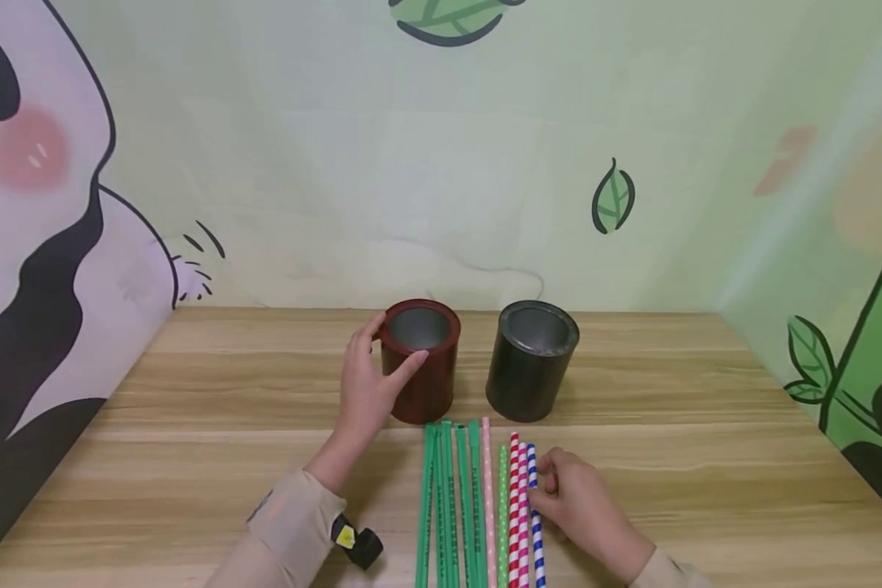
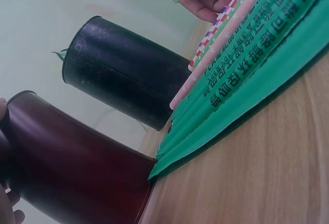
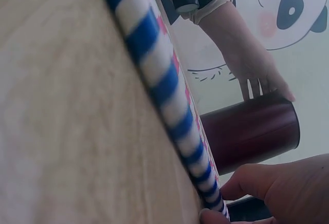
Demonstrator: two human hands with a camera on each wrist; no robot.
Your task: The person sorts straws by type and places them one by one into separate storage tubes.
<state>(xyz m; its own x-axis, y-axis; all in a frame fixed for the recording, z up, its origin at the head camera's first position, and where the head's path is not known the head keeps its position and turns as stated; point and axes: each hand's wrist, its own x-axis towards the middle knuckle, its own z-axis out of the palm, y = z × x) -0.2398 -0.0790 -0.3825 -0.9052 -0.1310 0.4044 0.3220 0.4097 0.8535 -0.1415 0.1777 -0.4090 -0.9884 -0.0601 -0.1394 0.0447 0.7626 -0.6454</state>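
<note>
Wooden table (image 1: 191, 457); pale green backdrop (image 1: 338, 163) with panda print (image 1: 37, 245), leaf motifs (image 1: 613, 198).

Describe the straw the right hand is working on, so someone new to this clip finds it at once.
On the wooden table, in front of the red can and the black can, lies a row of straws. The right hand pinches the blue-and-white striped straw at the row's right edge. It is the only blue one; its neighbours are pink, red-striped or green.
</note>
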